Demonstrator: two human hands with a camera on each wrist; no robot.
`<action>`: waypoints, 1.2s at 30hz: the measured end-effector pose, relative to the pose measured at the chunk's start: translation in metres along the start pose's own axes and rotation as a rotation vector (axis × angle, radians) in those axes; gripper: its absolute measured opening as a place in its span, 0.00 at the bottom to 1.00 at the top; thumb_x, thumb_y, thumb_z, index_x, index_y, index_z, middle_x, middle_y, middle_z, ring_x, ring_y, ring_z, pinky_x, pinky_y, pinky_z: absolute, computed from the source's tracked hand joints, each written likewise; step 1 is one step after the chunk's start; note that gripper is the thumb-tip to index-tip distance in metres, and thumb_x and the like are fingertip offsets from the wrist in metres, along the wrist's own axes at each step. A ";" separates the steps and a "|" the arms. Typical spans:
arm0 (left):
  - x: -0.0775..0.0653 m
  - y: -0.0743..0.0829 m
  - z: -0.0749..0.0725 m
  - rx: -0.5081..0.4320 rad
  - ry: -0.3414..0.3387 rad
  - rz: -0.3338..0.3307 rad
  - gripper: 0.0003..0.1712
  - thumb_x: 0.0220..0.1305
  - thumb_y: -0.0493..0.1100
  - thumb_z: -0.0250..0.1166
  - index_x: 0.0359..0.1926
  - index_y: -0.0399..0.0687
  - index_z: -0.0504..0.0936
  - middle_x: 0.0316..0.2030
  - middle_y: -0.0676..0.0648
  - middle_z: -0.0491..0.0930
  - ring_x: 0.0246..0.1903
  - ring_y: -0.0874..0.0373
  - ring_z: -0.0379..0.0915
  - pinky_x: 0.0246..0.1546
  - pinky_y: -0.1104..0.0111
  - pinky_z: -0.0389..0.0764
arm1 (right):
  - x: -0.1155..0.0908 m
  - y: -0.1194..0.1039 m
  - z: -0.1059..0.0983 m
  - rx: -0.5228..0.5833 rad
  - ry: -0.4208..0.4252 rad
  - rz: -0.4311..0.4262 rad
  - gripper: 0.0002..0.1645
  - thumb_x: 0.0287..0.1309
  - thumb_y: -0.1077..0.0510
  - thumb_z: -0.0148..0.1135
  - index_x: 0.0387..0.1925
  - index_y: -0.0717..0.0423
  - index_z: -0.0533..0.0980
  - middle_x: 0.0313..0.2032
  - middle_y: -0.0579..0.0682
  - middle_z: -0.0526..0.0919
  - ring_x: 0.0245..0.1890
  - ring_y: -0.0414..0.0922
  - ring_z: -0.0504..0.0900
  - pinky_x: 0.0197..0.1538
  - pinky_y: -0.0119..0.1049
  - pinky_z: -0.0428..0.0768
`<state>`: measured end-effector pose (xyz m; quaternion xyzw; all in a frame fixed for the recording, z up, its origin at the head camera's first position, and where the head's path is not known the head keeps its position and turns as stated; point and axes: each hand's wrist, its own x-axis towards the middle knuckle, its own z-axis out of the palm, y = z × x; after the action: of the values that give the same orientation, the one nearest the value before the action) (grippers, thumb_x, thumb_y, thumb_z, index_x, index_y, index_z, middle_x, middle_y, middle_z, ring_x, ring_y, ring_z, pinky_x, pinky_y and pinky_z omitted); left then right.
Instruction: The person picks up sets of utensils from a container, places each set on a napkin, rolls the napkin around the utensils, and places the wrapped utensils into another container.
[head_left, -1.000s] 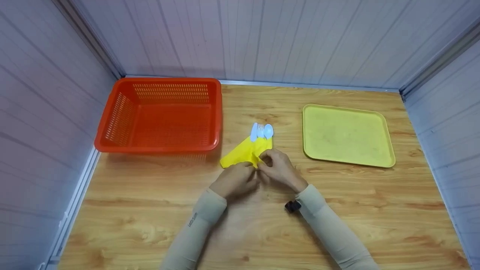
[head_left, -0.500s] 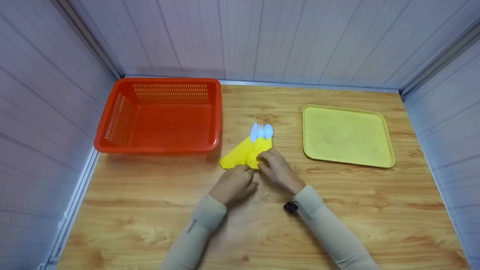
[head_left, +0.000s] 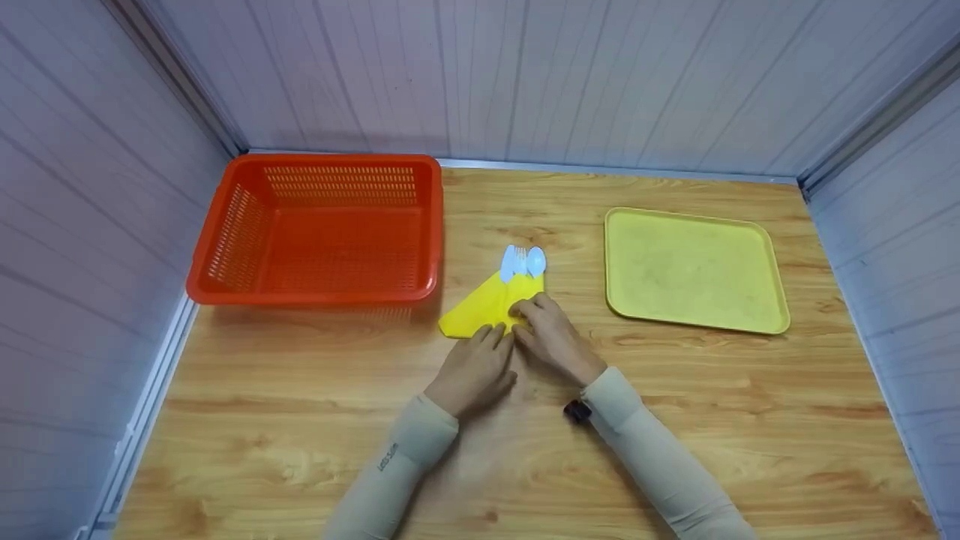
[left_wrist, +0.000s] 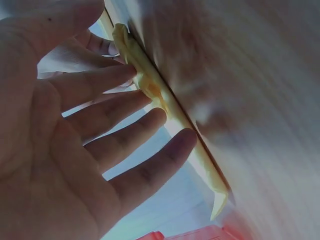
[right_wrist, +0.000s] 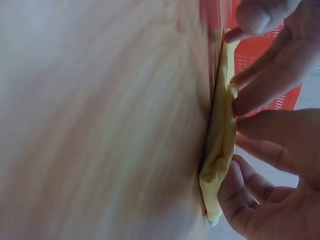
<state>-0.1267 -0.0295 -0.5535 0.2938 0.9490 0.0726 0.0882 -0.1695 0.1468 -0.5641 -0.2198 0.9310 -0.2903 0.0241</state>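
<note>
A yellow napkin lies folded on the table around a pale blue knife, fork and spoon. Their heads stick out at its far end; their handles are hidden. My left hand rests its fingertips on the near edge. In the left wrist view, this hand's fingers are extended along the napkin's rolled edge. To the right, my right hand presses its fingertips on the fold. The right wrist view shows its thumb and fingers against the napkin.
A red plastic basket with slotted walls stands at the back left. Back right, a yellow-green tray lies flat on the wooden table. Pale panel walls enclose the back and both sides.
My left fingers have straightened out onto the napkin's near edge. My right hand has shifted slightly left, its finger and thumb now lower on the fold. The raised fold lies flatter; the cutlery stays put.
</note>
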 end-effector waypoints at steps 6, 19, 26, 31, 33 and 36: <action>0.000 0.000 0.001 -0.039 -0.065 -0.075 0.39 0.69 0.55 0.60 0.73 0.39 0.64 0.71 0.41 0.64 0.69 0.42 0.61 0.60 0.48 0.72 | 0.002 0.001 -0.004 -0.053 -0.048 -0.105 0.15 0.66 0.65 0.62 0.53 0.59 0.82 0.43 0.55 0.72 0.43 0.49 0.72 0.47 0.41 0.75; 0.002 -0.005 -0.001 -0.033 -0.012 -0.140 0.36 0.67 0.53 0.62 0.69 0.39 0.70 0.65 0.39 0.69 0.60 0.42 0.66 0.54 0.49 0.75 | 0.009 0.001 -0.006 -0.229 -0.120 -0.182 0.17 0.71 0.60 0.56 0.56 0.50 0.83 0.38 0.51 0.69 0.35 0.47 0.67 0.37 0.37 0.71; 0.002 -0.010 -0.007 -0.079 -0.093 -0.258 0.34 0.69 0.56 0.60 0.72 0.55 0.69 0.68 0.31 0.61 0.65 0.32 0.57 0.57 0.40 0.69 | 0.013 0.006 -0.006 -0.312 -0.072 -0.248 0.13 0.70 0.56 0.60 0.49 0.45 0.86 0.42 0.52 0.74 0.39 0.50 0.69 0.38 0.40 0.74; 0.005 -0.016 -0.011 -0.185 -0.173 -0.337 0.31 0.72 0.55 0.56 0.74 0.63 0.66 0.73 0.25 0.49 0.69 0.23 0.45 0.65 0.35 0.54 | 0.016 0.009 -0.006 -0.359 -0.075 -0.306 0.13 0.70 0.54 0.60 0.50 0.46 0.86 0.55 0.56 0.77 0.48 0.54 0.71 0.47 0.44 0.76; 0.005 -0.018 -0.012 -0.222 -0.179 -0.350 0.31 0.73 0.55 0.55 0.74 0.64 0.67 0.73 0.25 0.47 0.69 0.22 0.45 0.66 0.35 0.52 | 0.017 0.011 -0.005 -0.373 -0.091 -0.315 0.14 0.71 0.53 0.59 0.51 0.46 0.85 0.58 0.55 0.77 0.50 0.54 0.72 0.49 0.46 0.76; 0.006 -0.022 -0.013 -0.278 -0.168 -0.361 0.30 0.73 0.55 0.56 0.73 0.61 0.68 0.73 0.25 0.47 0.69 0.23 0.45 0.66 0.35 0.52 | 0.017 0.011 -0.006 -0.383 -0.101 -0.324 0.14 0.71 0.53 0.58 0.52 0.46 0.85 0.59 0.53 0.78 0.50 0.54 0.72 0.49 0.46 0.76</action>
<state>-0.1462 -0.0449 -0.5458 0.1096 0.9564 0.1608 0.2178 -0.1902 0.1508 -0.5642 -0.3811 0.9192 -0.0972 -0.0185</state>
